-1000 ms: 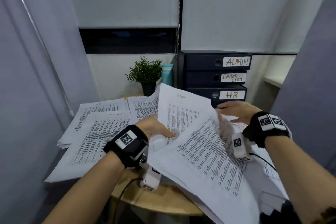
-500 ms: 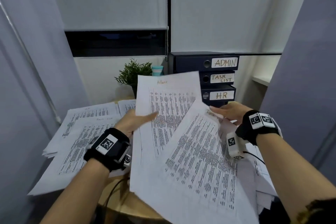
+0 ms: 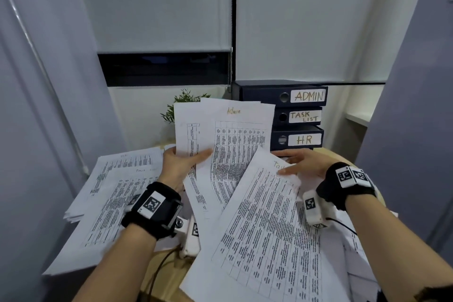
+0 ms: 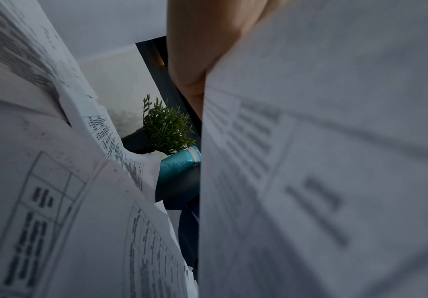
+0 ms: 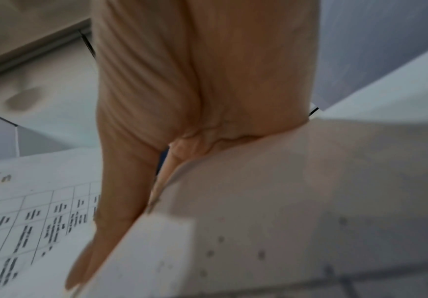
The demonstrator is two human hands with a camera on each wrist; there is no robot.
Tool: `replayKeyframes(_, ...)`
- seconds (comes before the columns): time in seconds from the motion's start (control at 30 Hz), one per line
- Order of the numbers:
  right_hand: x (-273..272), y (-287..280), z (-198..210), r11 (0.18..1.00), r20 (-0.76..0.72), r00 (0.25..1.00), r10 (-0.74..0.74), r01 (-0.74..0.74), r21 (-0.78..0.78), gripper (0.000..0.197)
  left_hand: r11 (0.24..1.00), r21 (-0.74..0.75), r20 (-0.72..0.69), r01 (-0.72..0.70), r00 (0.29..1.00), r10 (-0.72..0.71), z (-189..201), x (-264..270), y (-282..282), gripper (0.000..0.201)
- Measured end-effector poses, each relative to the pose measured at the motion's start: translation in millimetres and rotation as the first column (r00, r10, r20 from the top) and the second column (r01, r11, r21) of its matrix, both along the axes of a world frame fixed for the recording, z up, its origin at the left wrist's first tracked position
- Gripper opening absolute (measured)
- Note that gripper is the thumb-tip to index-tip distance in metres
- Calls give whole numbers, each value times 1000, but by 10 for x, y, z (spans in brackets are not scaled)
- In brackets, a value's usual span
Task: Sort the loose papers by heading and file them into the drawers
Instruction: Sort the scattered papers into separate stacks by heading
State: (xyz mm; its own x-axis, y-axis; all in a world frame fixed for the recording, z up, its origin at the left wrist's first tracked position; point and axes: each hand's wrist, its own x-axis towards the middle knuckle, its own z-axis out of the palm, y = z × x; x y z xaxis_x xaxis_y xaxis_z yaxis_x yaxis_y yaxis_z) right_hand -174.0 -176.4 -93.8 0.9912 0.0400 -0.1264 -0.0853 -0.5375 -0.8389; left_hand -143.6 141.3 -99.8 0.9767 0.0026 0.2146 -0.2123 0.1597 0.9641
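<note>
Pale roller blinds (image 3: pixel 306 19) and grey partitions behind; round wooden counter (image 3: pixel 169 274) below, buried under printed sheets. Sorted stacks (image 3: pixel 115 193) fanned at left, flat on the counter. Dark three-drawer unit (image 3: pixel 282 117) at rear right, fronts labelled ADMIN, TASK LIST, HR; all drawers closed (bottom one perhaps slightly proud). Loose pile (image 3: pixel 355 252) at right, draped over the counter edge.

Sheet headed "Ta…" (image 3: pixel 267 233), lying tilted on the pile, top corner under the right hand (image 3: pixel 304 162), fingers nearly straight and pressing, thumb on the upper face. Admin sheets (image 3: pixel 235 144), at least two, raised upright before the drawers, pinched at the lower left edge by the left hand (image 3: pixel 181 167), thumb in front, fingers behind. Small potted plant (image 4: pixel 167 131) and teal bottle (image 4: pixel 180 161) behind the raised sheets.

Handling, as judged: very light, limp, prone to bowing and sliding sheet over sheet; easily creased. Best held at an edge or corner, thumb opposed to fingers, with the stack squared before entry to the ADMIN drawer.
</note>
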Motion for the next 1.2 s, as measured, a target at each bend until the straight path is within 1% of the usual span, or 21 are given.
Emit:
replayKeyframes(0.03, 10, 29, 3, 998, 4, 1000, -5, 5, 57, 39, 1000, -19, 8, -10, 1000, 10, -3, 16, 2, 52)
replayKeyframes(0.1, 22, 76, 4, 999, 29, 1000, 4, -5, 33, 13, 998, -52, 7, -32, 999, 33, 17, 29, -7, 49)
replayKeyframes(0.13, 51, 65, -24, 1000, 46, 999, 20, -20, 4, 12, 996, -70, 8, -51, 999, 52, 39, 15, -16, 44)
replayKeyframes(0.2, 87, 75, -64, 999, 11, 999, 44, -44, -20, 37, 990, -119, 36, -76, 996, 81, 80, 21, -21, 28)
replayKeyframes(0.23, 82, 65, -74, 997, 0, 999, 34, -34, -65, 43, 985, -146, 58, -90, 993, 99, 97, 31, -14, 24)
replayKeyframes(0.3, 95, 51, -86, 987, 0, 1000, 26, -26, -158, 36, 974, -187, 101, -124, 984, 145, 142, 24, 16, 29)
replayKeyframes(0.37, 109, 48, -63, 991, 46, 999, -14, 20, -131, 8, 966, -225, 160, -124, 974, 162, 178, 42, 42, 49)
replayKeyframes(0.4, 121, 45, -49, 994, 75, 997, -26, 34, -104, 15, 966, -229, 168, -123, 972, 163, 211, 33, 43, 47)
replayKeyframes(0.47, 154, 47, -33, 996, 104, 994, -34, 42, -75, 47, 966, -233, 184, -116, 970, 161, 267, 55, 48, 18)
replayKeyframes(0.5, 147, 71, -16, 997, 121, 993, -14, 23, -71, 56, 962, -242, 206, -124, 963, 176, 298, 58, 41, 17)
replayKeyframes(0.57, 180, 96, -22, 999, 114, 993, 29, -23, -48, 62, 952, -247, 251, -183, 936, 245, 352, 77, 32, 35)
replayKeyframes(0.7, 230, 139, -29, 992, 122, 988, 95, -84, -91, 39, 938, -287, 278, -193, 920, 275, 403, 167, 41, 36)
replayKeyframes(0.8, 240, 216, -8, 997, 136, 988, 79, -75, -33, 7, 969, -218, 275, -120, 945, 179, 415, 129, -7, 25)
replayKeyframes(0.83, 243, 239, -2, 998, 152, 986, 64, -61, -25, 3, 982, -176, 250, -70, 962, 113, 382, 141, -8, 30)
replayKeyframes(0.87, 249, 264, 0, 998, 164, 985, 50, -45, -35, 2, 990, -140, 207, -2, 978, 32, 337, 161, -6, 44)
replayKeyframes(0.93, 245, 335, 7, 998, 173, 984, 37, -26, -66, 3, 989, -74, 99, 127, 988, -119, 224, 214, 22, 91)
replayKeyframes(0.97, 251, 365, 2, 998, 175, 984, 33, -23, -59, 7, 985, -27, 42, 172, 984, -171, 164, 252, 39, 106)
replayKeyframes(1.0, 266, 392, -9, 999, 179, 984, 26, -18, -47, 18, 979, 28, 0, 200, 980, -200, 132, 249, 41, 107)
replayKeyframes(1.07, 304, 438, -26, 998, 189, 982, -28, 36, -43, 46, 976, 148, -22, 161, 987, -159, 83, 287, 20, 78)
replayKeyframes(1.13, 336, 486, -51, 989, 176, 982, -69, 90, -115, 67, 983, 186, 34, -9, 999, 2, 105, 307, -1, 43)
replayKeyframes(1.2, 366, 579, -63, 972, 155, 986, -57, 90, -215, 79, 954, 176, 148, -241, 965, 216, 168, 324, -10, 35)
